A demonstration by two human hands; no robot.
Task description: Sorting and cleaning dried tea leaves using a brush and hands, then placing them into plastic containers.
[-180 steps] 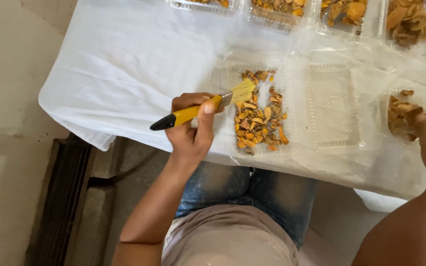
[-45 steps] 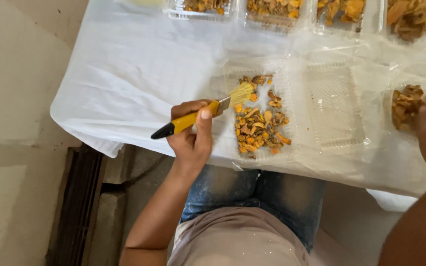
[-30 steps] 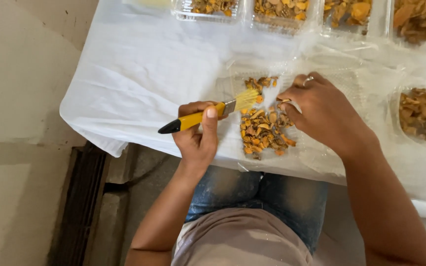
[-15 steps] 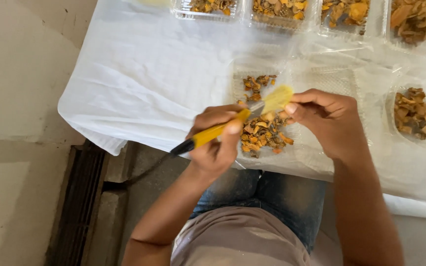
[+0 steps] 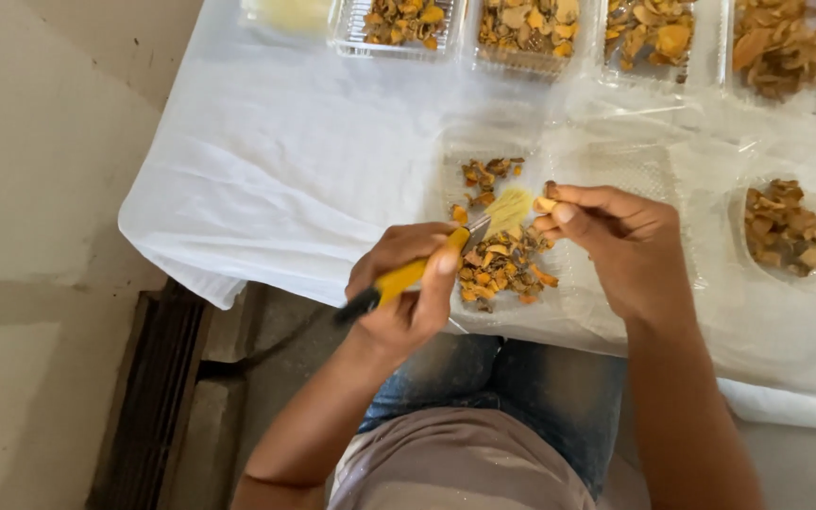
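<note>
White sheeting covers the worktop where a seated person cleans small orange-brown dried pieces. One such piece sits pinched at the tips of the right hand, raised just above an open clear plastic tray, apparently so that whatever comes off falls back among the loose pieces heaped there. The left hand is clenched around the yellow handle of a small paintbrush, its black end pointing back toward the person's lap and its pale bristles touching or all but touching the pinched piece, an angle that lets the tip sweep across it. The right fingers are closed on the piece alone, the rest of that hand curled over the tray's empty half. To the right, well apart, another heap of brown pieces lies in a second clear container. Along the far edge of the worktop stands a row of filled trays, side by side, beyond the working area. Below the worktop's near edge show the person's jeans and a bare concrete floor.
</note>
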